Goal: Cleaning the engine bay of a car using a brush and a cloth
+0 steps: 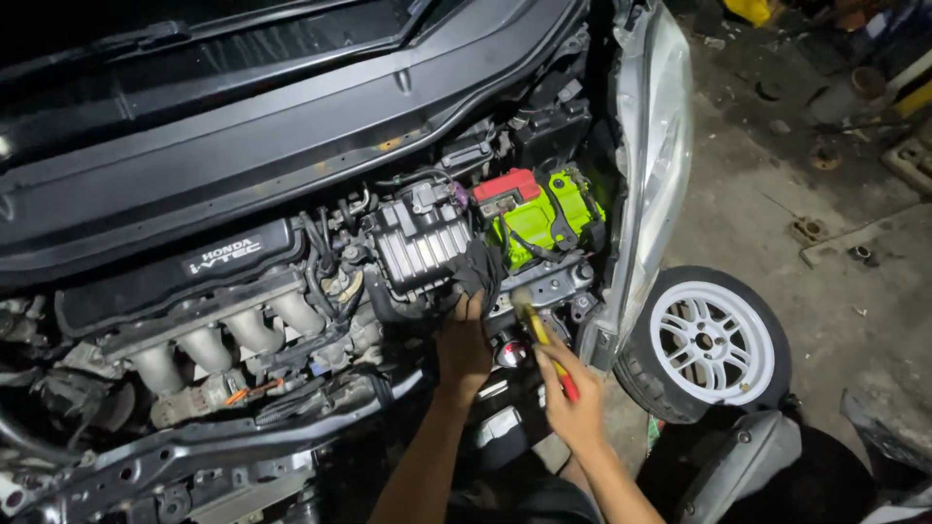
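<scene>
We look down into the open engine bay of a car. Our left hand (464, 351) reaches up from below, and its fingers are clenched on a crumpled black cloth (478, 274), which it presses against the lower right corner of the black ribbed plastic box (419, 245) in the middle of the bay. The cloth hides the fingertips, so we cannot tell how much of it they gather.

Our right hand (573, 400) sits just beside the left, a little lower, and it is closed around a yellow-and-red handled tool (546, 344). The handle runs up out of the fist at a tilt, and its upper end is blurred, so we cannot tell what kind of tip it has. That end points near a round chrome-and-red cap (509, 349) that lies between our two hands.

Above the hands sits a bright green car battery (546, 225) with a red terminal cover (506, 185) at its left top edge. To the left lie the silver intake manifold runners (225, 340) and the black engine cover (175, 274). The raised black bonnet (243, 126) fills the top of the view. To the right, the silver headlamp and wing (660, 146) stand next to a white multi-spoke wheel (711, 342), which is turned outward over the stained concrete floor (806, 194).
</scene>
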